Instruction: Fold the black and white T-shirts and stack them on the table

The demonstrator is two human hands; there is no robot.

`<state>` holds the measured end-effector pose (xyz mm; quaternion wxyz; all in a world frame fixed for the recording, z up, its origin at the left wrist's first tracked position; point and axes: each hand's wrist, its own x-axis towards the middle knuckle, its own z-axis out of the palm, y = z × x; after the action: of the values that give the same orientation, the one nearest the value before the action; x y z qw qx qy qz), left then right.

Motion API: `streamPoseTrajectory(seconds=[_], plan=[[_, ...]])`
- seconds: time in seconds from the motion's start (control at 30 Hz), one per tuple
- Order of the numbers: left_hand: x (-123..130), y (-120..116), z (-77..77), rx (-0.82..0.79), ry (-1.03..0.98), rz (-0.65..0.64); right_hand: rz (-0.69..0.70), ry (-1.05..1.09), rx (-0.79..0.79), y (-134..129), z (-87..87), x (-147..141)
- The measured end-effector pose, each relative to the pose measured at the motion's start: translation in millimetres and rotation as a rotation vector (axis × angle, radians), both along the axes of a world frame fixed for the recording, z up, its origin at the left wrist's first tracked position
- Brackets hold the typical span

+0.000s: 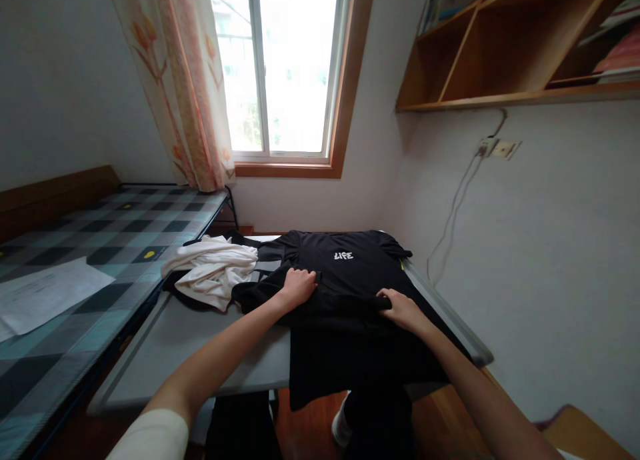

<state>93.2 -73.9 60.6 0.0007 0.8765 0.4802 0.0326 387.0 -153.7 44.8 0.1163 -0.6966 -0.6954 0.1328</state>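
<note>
A black T-shirt with small white lettering near its top lies spread over the table, its lower part hanging past the front edge. Across it is a bunched black cloth, whose exact outline is hard to tell against the shirt. My left hand grips this cloth at its left part, fingers closed. At its right end my right hand pinches the cloth between thumb and fingers. A crumpled white garment lies left of my left hand, with dark clothing under and beside it.
The grey-white table stands before a window with a flowered curtain. At left is a bed with a checked cover and a paper sheet. A wooden shelf and a socket with a cord are at right.
</note>
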Motion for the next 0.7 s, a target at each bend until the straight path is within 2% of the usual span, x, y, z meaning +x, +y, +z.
streamPoseTrajectory(seconds=[0.07, 0.2, 0.3, 0.4, 0.53, 0.63, 0.7], plan=[[-4.1, 7.9, -1.7, 0.009, -0.008, 0.013, -0.045, -0.017, 0.018, 1.3, -1.0, 4.1], [-21.9, 22.8, -3.1, -0.031, 0.009, 0.077, -0.043, 0.051, 0.101, 4.2, 1.6, 11.2], [-34.5, 31.7, -1.5, -0.109, 0.029, 0.137, 0.024, 0.212, 0.181, 6.0, 14.6, 8.7], [-42.4, 37.4, 2.4, -0.161, 0.005, 0.153, 0.120, 0.463, 0.231, 8.3, 35.0, -0.9], [-49.4, 43.3, 12.6, -0.186, -0.126, 0.152, 0.146, 0.639, 0.190, 10.9, 60.5, -13.6], [-60.5, 47.2, 26.9, -0.194, -0.178, 0.103, 0.160, 0.565, 0.120, 8.6, 70.1, -15.8], [-73.3, 46.4, 39.9, -0.205, -0.204, 0.053, 0.206, 0.459, -0.004, 3.8, 69.5, -15.1]])
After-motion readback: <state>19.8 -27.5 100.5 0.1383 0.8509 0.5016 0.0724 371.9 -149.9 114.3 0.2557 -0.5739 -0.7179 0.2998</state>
